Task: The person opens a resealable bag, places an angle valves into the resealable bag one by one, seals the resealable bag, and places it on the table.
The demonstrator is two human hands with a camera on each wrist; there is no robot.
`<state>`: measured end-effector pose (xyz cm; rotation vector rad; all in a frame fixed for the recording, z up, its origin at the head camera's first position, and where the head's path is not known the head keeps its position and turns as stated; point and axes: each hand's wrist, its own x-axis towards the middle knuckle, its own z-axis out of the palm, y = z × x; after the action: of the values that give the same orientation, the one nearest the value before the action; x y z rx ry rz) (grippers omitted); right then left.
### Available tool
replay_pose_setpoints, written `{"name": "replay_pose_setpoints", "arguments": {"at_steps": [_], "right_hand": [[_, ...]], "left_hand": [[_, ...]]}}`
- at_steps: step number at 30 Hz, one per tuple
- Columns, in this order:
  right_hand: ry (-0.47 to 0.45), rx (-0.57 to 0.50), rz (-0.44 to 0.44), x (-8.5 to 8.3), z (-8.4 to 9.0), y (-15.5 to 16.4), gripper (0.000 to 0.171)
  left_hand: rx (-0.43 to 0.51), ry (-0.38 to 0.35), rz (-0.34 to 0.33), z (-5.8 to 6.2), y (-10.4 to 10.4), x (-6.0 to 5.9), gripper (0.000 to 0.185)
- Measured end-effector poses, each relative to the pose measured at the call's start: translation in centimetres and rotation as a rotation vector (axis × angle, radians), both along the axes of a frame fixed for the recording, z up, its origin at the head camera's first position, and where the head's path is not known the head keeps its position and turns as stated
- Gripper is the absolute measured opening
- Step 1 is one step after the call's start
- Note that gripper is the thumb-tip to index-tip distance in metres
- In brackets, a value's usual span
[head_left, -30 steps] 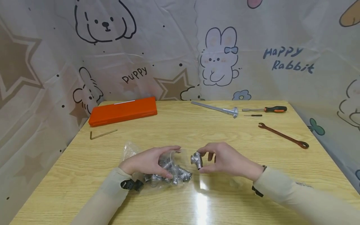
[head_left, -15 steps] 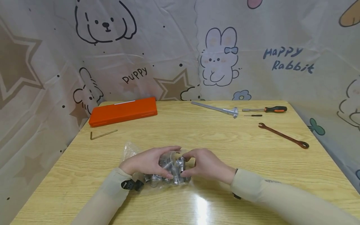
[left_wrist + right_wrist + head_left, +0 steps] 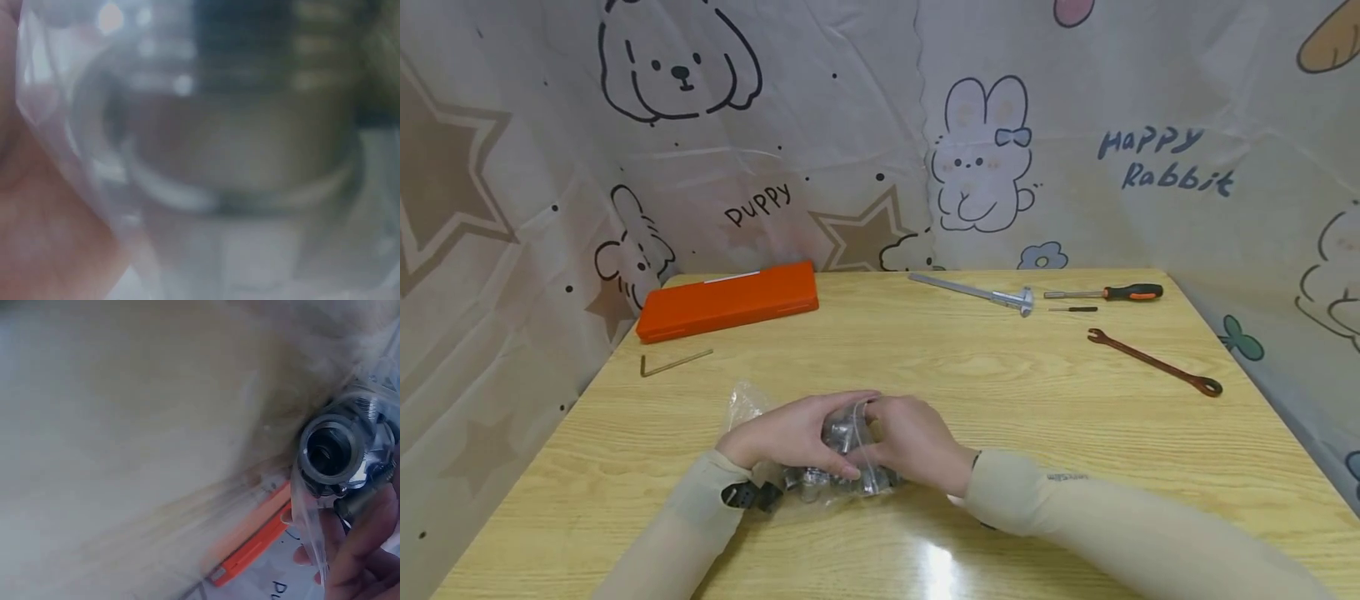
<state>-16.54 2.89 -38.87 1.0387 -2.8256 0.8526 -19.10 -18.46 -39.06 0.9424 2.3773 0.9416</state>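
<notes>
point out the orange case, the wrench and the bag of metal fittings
orange case [image 3: 727,300], head view, middle of lid
wrench [image 3: 1153,362], head view, mid shaft
bag of metal fittings [image 3: 747,403], head view, clear plastic corner

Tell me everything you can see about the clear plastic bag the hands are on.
The clear plastic bag is thin, crinkled and see-through, lying on the wooden table near its front edge. It holds a cluster of shiny silver metal pipe fittings; the right wrist view shows one with a round open end. The left hand grips it from the left with curled fingers, and the right hand reaches into its right side among the fittings. Its left corner sticks out loose.
</notes>
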Motion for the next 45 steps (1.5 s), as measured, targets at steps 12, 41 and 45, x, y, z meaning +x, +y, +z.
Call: {"name": "replay_pose_setpoints", "arguments": {"at_steps": [12, 41, 45], "right_hand": [[0.147, 0.032, 0.069, 0.0, 0.2, 0.8, 0.047], [-0.251, -0.23, -0.008, 4.1, 1.9, 6.0, 0.012], [-0.357, -0.307, 0.013, 5.7, 1.0, 5.9, 0.021]], "left_hand": [[0.007, 0.003, -0.003, 0.1, 0.2, 0.0, 0.101], [-0.017, -0.003, -0.013, -0.1, 0.4, 0.0, 0.099], [-0.037, -0.018, -0.009, 0.1, 0.5, -0.1, 0.101]]}}
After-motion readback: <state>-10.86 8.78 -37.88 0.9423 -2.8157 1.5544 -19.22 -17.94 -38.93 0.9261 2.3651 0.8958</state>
